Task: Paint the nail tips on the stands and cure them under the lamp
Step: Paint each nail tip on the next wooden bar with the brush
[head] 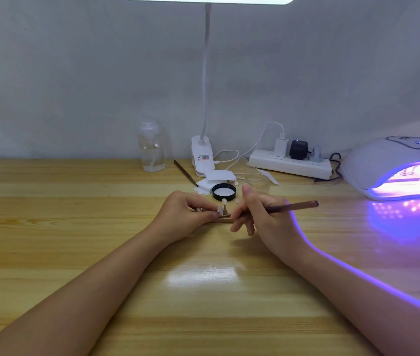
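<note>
A small wooden nail stand [223, 219] lies on the table at the middle, with pale nail tips [224, 201] standing up from it. My left hand [187, 214] pinches one tip [219, 209] on the stand between thumb and fingers. My right hand [260, 214] grips a brown brush [293, 206], its handle pointing right and its bristle end hidden by the fingers near the stand. The curing lamp [394, 160] stands at the right, lit purple, with a stand visible inside.
Behind the hands lie a black lid [224, 191], white pads [216, 177], a second brush [185, 173] and a clear jar [257, 181]. A clear bottle [151, 147], desk lamp clip [202, 155] and power strip [289, 163] line the wall.
</note>
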Tool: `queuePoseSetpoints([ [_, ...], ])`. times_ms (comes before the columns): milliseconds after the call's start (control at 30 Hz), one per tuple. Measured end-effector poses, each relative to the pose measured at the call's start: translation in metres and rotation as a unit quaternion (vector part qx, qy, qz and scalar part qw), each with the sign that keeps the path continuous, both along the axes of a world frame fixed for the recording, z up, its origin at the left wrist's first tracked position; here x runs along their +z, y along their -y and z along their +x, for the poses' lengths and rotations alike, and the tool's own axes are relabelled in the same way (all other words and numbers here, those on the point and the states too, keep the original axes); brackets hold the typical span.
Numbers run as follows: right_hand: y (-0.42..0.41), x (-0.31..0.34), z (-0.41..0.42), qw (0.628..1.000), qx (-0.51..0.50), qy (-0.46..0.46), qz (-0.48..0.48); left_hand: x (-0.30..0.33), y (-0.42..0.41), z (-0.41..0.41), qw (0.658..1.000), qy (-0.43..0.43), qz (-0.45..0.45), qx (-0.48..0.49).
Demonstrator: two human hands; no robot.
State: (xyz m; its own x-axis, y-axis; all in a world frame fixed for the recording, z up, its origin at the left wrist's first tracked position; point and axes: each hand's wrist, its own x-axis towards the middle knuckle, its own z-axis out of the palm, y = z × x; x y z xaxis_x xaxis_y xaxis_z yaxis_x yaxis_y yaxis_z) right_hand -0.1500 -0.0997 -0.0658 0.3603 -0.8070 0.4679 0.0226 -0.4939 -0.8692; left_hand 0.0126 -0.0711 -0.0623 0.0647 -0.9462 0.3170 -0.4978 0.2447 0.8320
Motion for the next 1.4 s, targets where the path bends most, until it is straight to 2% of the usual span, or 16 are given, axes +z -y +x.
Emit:
queuePoseSetpoints([
  [467, -0.0014, 0.0015, 0.0005, 1.000, 0.002, -0.006, -0.001, 0.0004, -0.0004, 0.0012, 1.000, -0.003, -0.003, -0.004],
  [800, -0.0009, 0.0016, -0.0001, 0.999, -0.006, -0.028, -0.040, 0.0002, 0.0002, 0.0015, 1.000, 0.004, -0.002, -0.004],
  [1400, -0.0012, 0.0018, -0.0013, 1.000, 0.014, -0.018, -0.012, -0.0013, 0.0011, 0.0025, 1.000, -0.013, -0.002, 0.003],
])
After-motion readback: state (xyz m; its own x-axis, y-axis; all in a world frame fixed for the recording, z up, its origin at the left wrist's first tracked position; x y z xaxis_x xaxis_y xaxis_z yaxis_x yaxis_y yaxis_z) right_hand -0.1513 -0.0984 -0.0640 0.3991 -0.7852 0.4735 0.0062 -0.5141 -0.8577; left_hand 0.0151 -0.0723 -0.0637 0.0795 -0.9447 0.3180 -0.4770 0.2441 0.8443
